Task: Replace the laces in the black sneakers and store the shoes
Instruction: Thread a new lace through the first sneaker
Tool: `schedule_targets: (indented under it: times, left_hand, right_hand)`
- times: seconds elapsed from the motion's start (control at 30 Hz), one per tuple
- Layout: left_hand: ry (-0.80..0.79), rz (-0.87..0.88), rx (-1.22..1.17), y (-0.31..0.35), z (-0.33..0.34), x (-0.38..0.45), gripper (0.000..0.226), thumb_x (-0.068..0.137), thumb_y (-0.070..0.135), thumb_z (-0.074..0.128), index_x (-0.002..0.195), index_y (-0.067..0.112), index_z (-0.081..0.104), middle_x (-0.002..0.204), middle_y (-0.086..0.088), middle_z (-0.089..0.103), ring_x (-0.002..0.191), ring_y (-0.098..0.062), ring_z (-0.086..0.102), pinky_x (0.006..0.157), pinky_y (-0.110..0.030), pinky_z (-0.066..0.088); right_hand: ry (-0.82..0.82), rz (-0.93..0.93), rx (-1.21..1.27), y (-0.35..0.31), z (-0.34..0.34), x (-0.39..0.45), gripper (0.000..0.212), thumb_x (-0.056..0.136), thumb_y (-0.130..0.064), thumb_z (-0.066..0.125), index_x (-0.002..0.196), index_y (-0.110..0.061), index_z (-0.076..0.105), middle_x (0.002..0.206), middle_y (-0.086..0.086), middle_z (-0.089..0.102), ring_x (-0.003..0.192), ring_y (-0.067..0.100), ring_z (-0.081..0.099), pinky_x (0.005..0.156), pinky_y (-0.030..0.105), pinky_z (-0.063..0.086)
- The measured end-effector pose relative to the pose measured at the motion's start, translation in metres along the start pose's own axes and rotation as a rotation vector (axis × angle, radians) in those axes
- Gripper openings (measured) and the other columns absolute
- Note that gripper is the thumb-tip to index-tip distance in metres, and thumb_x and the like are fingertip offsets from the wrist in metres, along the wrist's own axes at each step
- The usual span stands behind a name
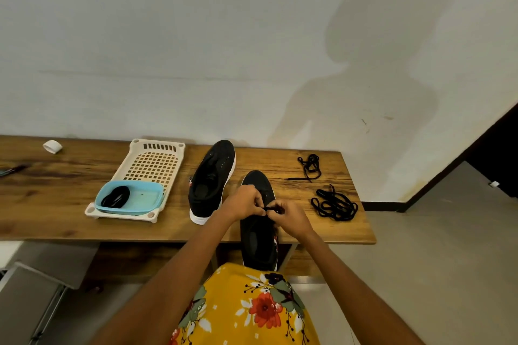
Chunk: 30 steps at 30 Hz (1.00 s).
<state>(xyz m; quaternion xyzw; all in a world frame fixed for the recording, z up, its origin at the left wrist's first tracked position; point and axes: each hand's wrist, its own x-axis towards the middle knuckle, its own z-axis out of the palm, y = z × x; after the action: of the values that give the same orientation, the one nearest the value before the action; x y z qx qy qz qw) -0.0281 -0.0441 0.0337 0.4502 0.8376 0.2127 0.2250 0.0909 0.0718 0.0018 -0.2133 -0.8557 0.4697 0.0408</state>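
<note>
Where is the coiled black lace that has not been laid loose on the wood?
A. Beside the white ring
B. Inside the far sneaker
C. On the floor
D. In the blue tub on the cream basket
D: the coiled black lace lies inside the blue tub, which sits on the near end of the cream basket, left of the sneakers.

Both hands, left hand (244, 202) and right hand (291, 216), pinch a black lace (271, 209) over the near sneaker (259, 235).
</note>
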Motion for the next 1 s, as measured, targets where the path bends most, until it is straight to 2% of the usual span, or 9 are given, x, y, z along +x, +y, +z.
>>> schedule_targets:
  times: [0.13, 0.27, 0.33, 0.43, 0.5, 0.7, 0.77, 0.87, 1.0]
  left_hand:
    - [-0.126, -0.023, -0.239, -0.009, -0.01, -0.004, 0.02, 0.083, 0.015, 0.069, 0.099, 0.004, 0.072, 0.099, -0.007, 0.071, 0.082, -0.005, 0.059, 0.069, -0.008, 0.044]
    - [-0.149, -0.194, -0.454, -0.014, -0.013, -0.005, 0.022, 0.09, 0.02, 0.06, 0.099, 0.004, 0.071, 0.085, 0.002, 0.065, 0.069, -0.005, 0.053, 0.066, -0.019, 0.039]
    - [-0.168, -0.246, -0.475, -0.015, -0.007, -0.002, 0.02, 0.093, 0.022, 0.055, 0.102, 0.008, 0.066, 0.088, 0.003, 0.062, 0.069, -0.006, 0.053, 0.064, -0.021, 0.038]
    - [-0.193, -0.217, -0.502, -0.016, -0.002, 0.0, 0.022, 0.094, 0.01, 0.053, 0.115, 0.014, 0.053, 0.079, 0.001, 0.056, 0.068, -0.006, 0.053, 0.062, -0.019, 0.041]
    - [-0.217, -0.152, -0.432, -0.019, -0.002, 0.002, 0.028, 0.094, 0.004, 0.051, 0.12, 0.012, 0.057, 0.077, 0.004, 0.056, 0.067, -0.004, 0.054, 0.062, -0.016, 0.043]
    - [0.001, -0.133, -0.468, -0.02, 0.015, 0.003, 0.018, 0.092, 0.003, 0.054, 0.103, 0.001, 0.067, 0.075, 0.001, 0.06, 0.061, -0.005, 0.051, 0.056, -0.009, 0.041]
    - [0.007, -0.135, -0.475, -0.021, 0.017, 0.002, 0.018, 0.091, 0.002, 0.054, 0.103, 0.002, 0.068, 0.08, -0.002, 0.063, 0.069, -0.008, 0.055, 0.063, -0.012, 0.043]
    - [-0.071, -0.076, -0.492, -0.026, 0.011, 0.0, 0.025, 0.091, -0.002, 0.052, 0.111, 0.004, 0.066, 0.098, -0.01, 0.067, 0.084, -0.015, 0.06, 0.073, -0.02, 0.049]
    - [-0.047, -0.011, -0.435, -0.024, 0.006, -0.002, 0.023, 0.09, -0.003, 0.054, 0.107, 0.002, 0.068, 0.09, -0.003, 0.062, 0.058, 0.003, 0.057, 0.057, -0.01, 0.046]
  right_hand:
    - [0.12, -0.103, -0.223, -0.003, 0.008, -0.002, 0.012, 0.086, -0.023, 0.062, 0.094, -0.014, 0.063, 0.084, -0.002, 0.065, 0.074, 0.012, 0.058, 0.06, 0.026, 0.042]
    - [0.182, -0.095, -0.254, 0.0, 0.016, -0.003, 0.014, 0.09, -0.024, 0.06, 0.096, -0.013, 0.056, 0.085, 0.0, 0.062, 0.075, 0.015, 0.06, 0.063, 0.032, 0.048]
    - [0.189, -0.088, -0.253, 0.002, 0.018, -0.003, 0.013, 0.09, -0.023, 0.059, 0.097, -0.012, 0.056, 0.086, 0.001, 0.062, 0.075, 0.016, 0.059, 0.063, 0.032, 0.046]
    - [0.197, -0.12, -0.274, 0.003, 0.018, -0.002, 0.012, 0.09, -0.021, 0.06, 0.097, -0.012, 0.055, 0.085, 0.002, 0.063, 0.073, 0.016, 0.058, 0.061, 0.032, 0.045]
    - [0.195, -0.129, -0.271, 0.003, 0.017, -0.002, 0.01, 0.089, -0.019, 0.06, 0.096, -0.013, 0.056, 0.086, 0.003, 0.064, 0.073, 0.016, 0.059, 0.062, 0.033, 0.047]
    - [0.182, -0.131, -0.208, 0.003, 0.016, -0.002, 0.008, 0.09, -0.023, 0.061, 0.093, -0.016, 0.058, 0.085, -0.007, 0.061, 0.074, 0.008, 0.058, 0.064, 0.029, 0.048]
    - [0.172, -0.133, -0.222, 0.004, 0.015, -0.002, 0.008, 0.09, -0.023, 0.06, 0.094, -0.017, 0.058, 0.086, -0.007, 0.061, 0.074, 0.008, 0.058, 0.064, 0.03, 0.049]
    - [0.166, -0.127, -0.258, 0.003, 0.015, -0.002, 0.008, 0.09, -0.021, 0.059, 0.096, -0.016, 0.057, 0.088, -0.003, 0.062, 0.075, 0.01, 0.058, 0.063, 0.028, 0.047]
    - [0.15, -0.113, -0.226, 0.004, 0.016, -0.001, 0.007, 0.092, -0.022, 0.057, 0.096, -0.017, 0.056, 0.088, -0.005, 0.061, 0.076, 0.01, 0.058, 0.065, 0.028, 0.047]
